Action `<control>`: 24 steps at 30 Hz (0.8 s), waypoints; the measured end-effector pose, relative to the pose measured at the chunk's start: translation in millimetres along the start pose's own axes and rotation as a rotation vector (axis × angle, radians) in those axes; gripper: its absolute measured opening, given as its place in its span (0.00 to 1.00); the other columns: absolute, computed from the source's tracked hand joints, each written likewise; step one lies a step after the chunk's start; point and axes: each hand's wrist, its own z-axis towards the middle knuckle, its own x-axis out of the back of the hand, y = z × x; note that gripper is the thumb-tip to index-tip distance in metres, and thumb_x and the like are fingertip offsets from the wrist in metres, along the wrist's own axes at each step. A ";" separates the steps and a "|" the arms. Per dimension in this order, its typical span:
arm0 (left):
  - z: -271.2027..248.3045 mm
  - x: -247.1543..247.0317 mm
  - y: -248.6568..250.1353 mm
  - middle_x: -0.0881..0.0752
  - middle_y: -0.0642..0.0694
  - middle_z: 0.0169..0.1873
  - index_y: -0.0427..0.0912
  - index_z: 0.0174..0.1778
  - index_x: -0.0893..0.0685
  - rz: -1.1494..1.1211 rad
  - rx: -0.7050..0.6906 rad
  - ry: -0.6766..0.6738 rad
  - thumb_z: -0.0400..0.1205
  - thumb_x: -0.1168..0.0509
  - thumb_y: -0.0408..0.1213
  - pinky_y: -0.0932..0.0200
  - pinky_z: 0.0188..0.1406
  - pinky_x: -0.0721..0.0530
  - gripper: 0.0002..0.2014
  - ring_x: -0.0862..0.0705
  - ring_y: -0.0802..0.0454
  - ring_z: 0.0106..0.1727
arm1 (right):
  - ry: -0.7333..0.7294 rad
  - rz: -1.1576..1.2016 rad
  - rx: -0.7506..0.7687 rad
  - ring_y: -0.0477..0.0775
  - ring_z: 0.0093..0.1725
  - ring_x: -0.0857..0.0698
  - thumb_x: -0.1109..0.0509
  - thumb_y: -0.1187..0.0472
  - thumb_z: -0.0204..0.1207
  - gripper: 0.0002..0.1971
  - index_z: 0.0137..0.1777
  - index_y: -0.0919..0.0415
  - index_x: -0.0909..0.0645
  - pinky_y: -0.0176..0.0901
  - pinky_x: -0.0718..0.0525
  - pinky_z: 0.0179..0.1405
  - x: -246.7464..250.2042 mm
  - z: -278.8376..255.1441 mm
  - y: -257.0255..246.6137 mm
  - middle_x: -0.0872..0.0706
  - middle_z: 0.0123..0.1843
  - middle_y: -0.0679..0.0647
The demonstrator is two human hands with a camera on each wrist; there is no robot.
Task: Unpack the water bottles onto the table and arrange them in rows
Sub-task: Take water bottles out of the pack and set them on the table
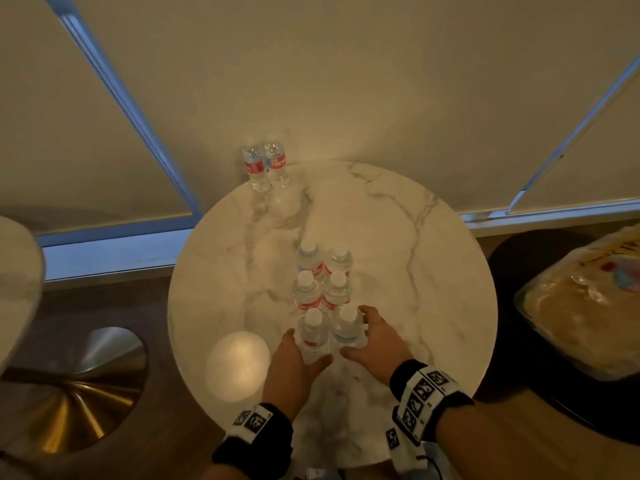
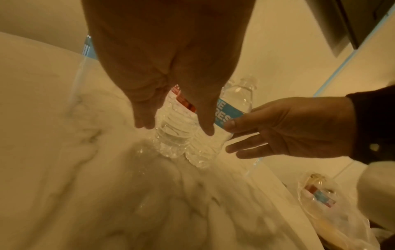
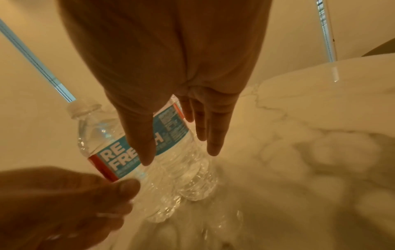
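Where the round marble table (image 1: 398, 237) fills the middle of the head view, its pale top veined with grey, six water bottles stand upright near its centre in two columns of three, running from about 12 o'clock down toward 6 o'clock. The left hand (image 1: 294, 362) is wrapped round the near-left bottle (image 1: 313, 334), thumb on the side toward the person and fingers on the outer flank; the left wrist view shows thumb and fingers straddling that bottle's ribbed body. The right hand (image 1: 375, 341) holds the near-right bottle (image 1: 346, 329) the same way, thumb across the blue label and fingers down its far side, as the right wrist view shows. The two held bottles touch each other and stand just before the middle pair (image 1: 322, 292), which in turn sits close to the far pair (image 1: 325, 259). Two further bottles (image 1: 265, 166) stand touching at the table's 11 o'clock edge, well apart from the group. A soft round patch of light (image 1: 237, 365) lies on the marble at about 7 o'clock. Behind the table hang cream roller blinds (image 1: 346, 81) with blue-lit gaps between them. At 3 o'clock, off the table, a crumpled plastic pack (image 1: 585, 306) rests on a dark round seat (image 1: 519, 341); at 8 o'clock a brass disc base (image 1: 69, 386) sits on the wooden floor.
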 end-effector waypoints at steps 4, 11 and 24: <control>-13.7 -8.2 -7.5 0.10 0.49 0.50 0.46 0.61 0.18 0.448 0.082 -0.106 0.80 0.38 0.66 0.58 0.54 0.15 0.27 0.12 0.50 0.53 | 0.056 -0.158 0.028 0.49 0.57 0.17 0.27 0.46 0.73 0.24 0.67 0.50 0.24 0.39 0.20 0.56 35.6 -18.1 26.3 0.16 0.60 0.47; -22.2 -87.9 78.2 0.13 0.52 0.40 0.53 0.44 0.19 0.528 -0.209 -0.282 0.80 0.39 0.58 0.55 0.49 0.15 0.13 0.14 0.55 0.44 | 0.287 -0.129 -0.257 0.49 0.40 0.15 0.31 0.45 0.77 0.09 0.44 0.50 0.19 0.45 0.15 0.42 157.7 -42.5 129.8 0.13 0.40 0.47; 60.0 -383.2 340.8 0.11 0.53 0.53 0.51 0.59 0.15 0.360 -0.529 -0.694 0.86 0.39 0.46 0.56 0.60 0.14 0.11 0.14 0.60 0.54 | 0.628 0.601 -0.678 0.63 0.69 0.23 0.29 0.38 0.72 0.38 0.79 0.50 0.34 0.61 0.24 0.69 386.4 58.2 349.7 0.23 0.72 0.53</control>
